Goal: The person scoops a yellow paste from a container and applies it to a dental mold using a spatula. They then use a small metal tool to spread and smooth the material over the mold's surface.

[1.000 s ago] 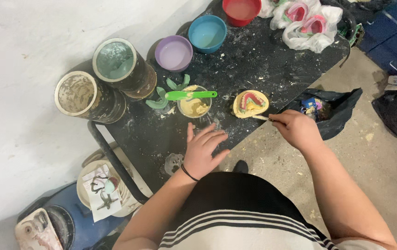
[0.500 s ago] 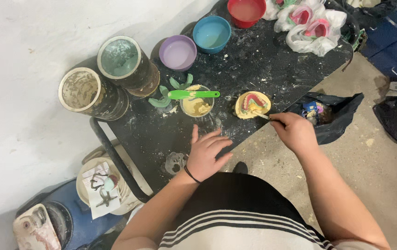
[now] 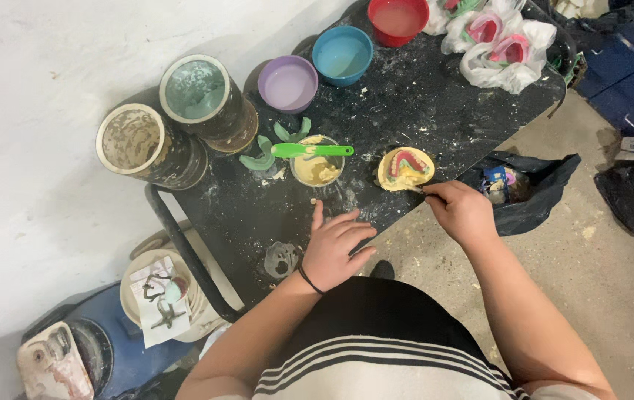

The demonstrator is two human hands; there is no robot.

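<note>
head view, looking down. dark, plaster-spattered surface (image 3: 420,104) carrying all work items. right hand (image 3: 463,213) at the near edge of the surface, fingers pinched narrow on a thin tool (image 3: 414,189); tool tip touching the near side of a yellow dental cast (image 3: 405,169) with pink and green parts on top. cast resting on the surface, just right of a small cup of yellow mix (image 3: 317,167). green spatula (image 3: 311,150) lying across the rim of that cup. left hand (image 3: 334,248) flat on the surface, fingers spread wide, holding nothing, just below the cup; dark band on the wrist.

further back on the surface: purple bowl (image 3: 288,83), blue bowl (image 3: 342,54), red bowl (image 3: 398,18) in a row. two soiled round tubs (image 3: 176,122) at the left end, one with greenish contents, one with brownish. green impression trays (image 3: 276,142) between tubs and cup. white bags with pink and green casts (image 3: 498,44) at the far right corner.

black bag (image 3: 531,189) on the floor, right of the surface. blue container (image 3: 109,348) lower left, below the surface.
</note>
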